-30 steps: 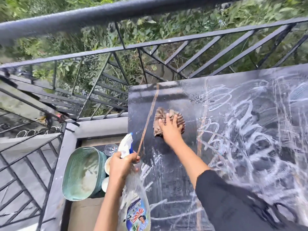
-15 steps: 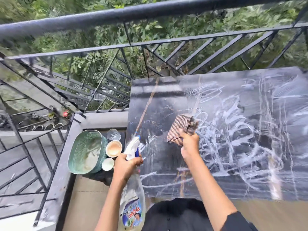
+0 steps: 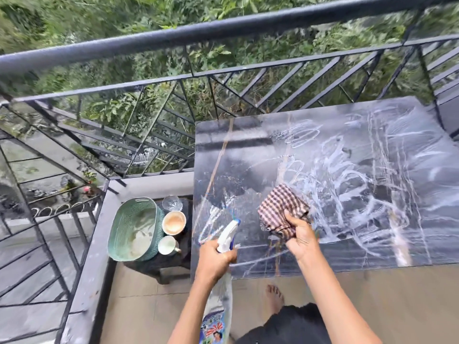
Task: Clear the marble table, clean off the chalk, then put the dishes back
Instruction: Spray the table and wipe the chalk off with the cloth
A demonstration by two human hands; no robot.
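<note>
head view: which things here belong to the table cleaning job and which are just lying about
In the job: marble table, chalk scribbles, checked cloth in the right hand, spray bottle in the left hand, and the set-aside green basket, bowl, cup and glass.
Just there: black railing, greenery beyond it, dark stool under the dishes.

two forearms (image 3: 330, 294), uncovered from elbow to wrist, lead to the left hand (image 3: 216, 259) and the right hand (image 3: 301, 238). below them a plain black garment (image 3: 293, 326) covers the body, and one bare foot (image 3: 275, 297) shows its toes just above it.
</note>
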